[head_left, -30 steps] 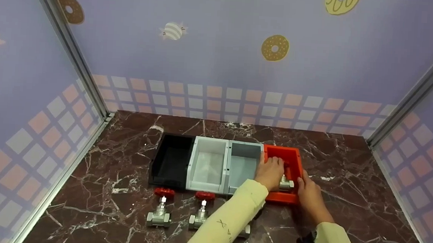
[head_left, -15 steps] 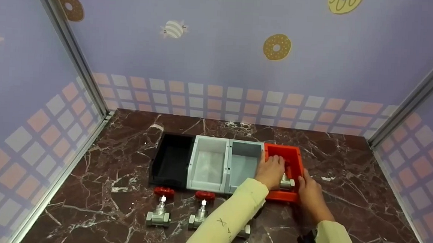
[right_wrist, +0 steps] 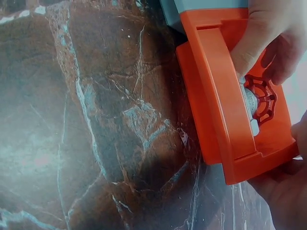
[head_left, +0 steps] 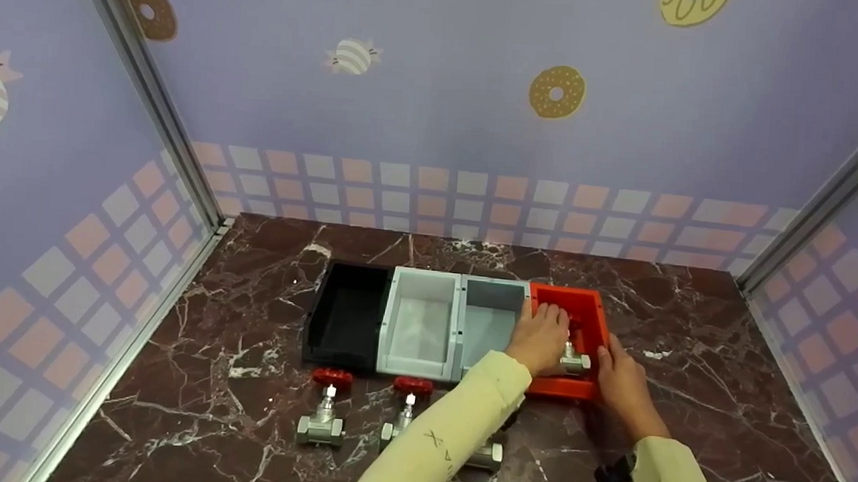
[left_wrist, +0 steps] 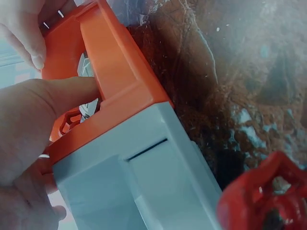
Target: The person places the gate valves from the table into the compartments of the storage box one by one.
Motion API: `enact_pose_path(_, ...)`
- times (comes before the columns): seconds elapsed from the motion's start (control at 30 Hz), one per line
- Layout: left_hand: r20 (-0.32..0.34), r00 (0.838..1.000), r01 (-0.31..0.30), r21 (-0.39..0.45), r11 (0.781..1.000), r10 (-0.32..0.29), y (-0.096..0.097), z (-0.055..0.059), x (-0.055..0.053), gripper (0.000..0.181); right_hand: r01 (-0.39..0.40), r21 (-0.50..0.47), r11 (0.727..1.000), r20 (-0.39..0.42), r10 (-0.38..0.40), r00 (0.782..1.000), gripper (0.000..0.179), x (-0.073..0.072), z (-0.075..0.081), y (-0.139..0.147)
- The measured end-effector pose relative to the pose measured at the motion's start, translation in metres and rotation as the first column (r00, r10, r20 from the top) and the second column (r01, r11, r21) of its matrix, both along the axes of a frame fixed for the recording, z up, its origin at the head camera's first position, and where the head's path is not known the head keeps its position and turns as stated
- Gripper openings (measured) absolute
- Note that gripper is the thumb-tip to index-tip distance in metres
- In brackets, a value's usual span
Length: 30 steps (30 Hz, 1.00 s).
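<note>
My left hand (head_left: 540,340) reaches into the red bin (head_left: 573,388) at the right end of the row. Its thumb and curled fingers are against the near side of a valve (head_left: 576,363) lying inside, a steel body with a red handwheel (right_wrist: 266,101); the thumb tip shows at the body's end in the right wrist view. One finger lies up along the wall beside the grey bin (head_left: 489,323). On the other side, my right hand (head_left: 623,379) grips the red bin's right wall, its thumb at the rim; its other fingers are partly hidden.
A white bin (head_left: 417,367) and a black bin (head_left: 346,318) complete the row. In front lie more valves with red handwheels: one at left (head_left: 322,428), one partly behind my sleeve (head_left: 408,404), and a steel end (head_left: 488,457) past it. Patterned panels (head_left: 437,107) enclose the marble-look table.
Both hands stay where they are at the red bin, and the valve inside lies much the same. The whole head view has shifted slightly.
</note>
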State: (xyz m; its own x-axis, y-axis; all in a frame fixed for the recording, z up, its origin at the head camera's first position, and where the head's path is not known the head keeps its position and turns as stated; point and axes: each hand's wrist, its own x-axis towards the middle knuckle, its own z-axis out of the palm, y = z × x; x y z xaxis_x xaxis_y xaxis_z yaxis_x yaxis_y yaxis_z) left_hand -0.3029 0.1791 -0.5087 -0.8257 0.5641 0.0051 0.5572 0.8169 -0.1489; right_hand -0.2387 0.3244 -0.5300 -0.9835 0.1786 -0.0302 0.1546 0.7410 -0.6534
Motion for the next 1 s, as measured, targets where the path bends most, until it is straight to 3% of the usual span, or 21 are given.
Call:
enact_pose_path(0.13,0.018,1.000,0.009,0.011,1.000,-0.009,-0.001,0.002,0.000,0.091,0.027,-0.025,0.999,0.023,-0.026,0.999,0.055,0.000,0.004,-0.001)
enact_pose_path(0.23,-0.004,1.000,0.012,0.007,1.000,-0.012,-0.004,0.004,0.000,0.089,0.048,-0.030,0.998,0.017,-0.048,0.999,0.059,0.000,0.007,-0.002)
enact_pose_path(0.37,-0.010,1.000,0.014,0.022,1.000,-0.014,-0.009,0.006,0.001,0.087,0.075,-0.034,0.997,-0.046,-0.077,0.996,0.058,-0.001,0.011,-0.005)
enact_pose_path(0.67,0.080,0.996,0.023,0.047,0.999,-0.027,-0.025,0.016,0.007,0.091,0.102,-0.043,0.994,-0.175,-0.108,0.979,0.053,0.000,0.016,-0.012)
enact_pose_path(1.0,0.054,0.998,0.031,0.070,0.997,-0.035,-0.040,0.019,0.012,0.093,0.056,-0.095,0.994,-0.253,-0.079,0.964,0.050,0.000,0.019,-0.026)
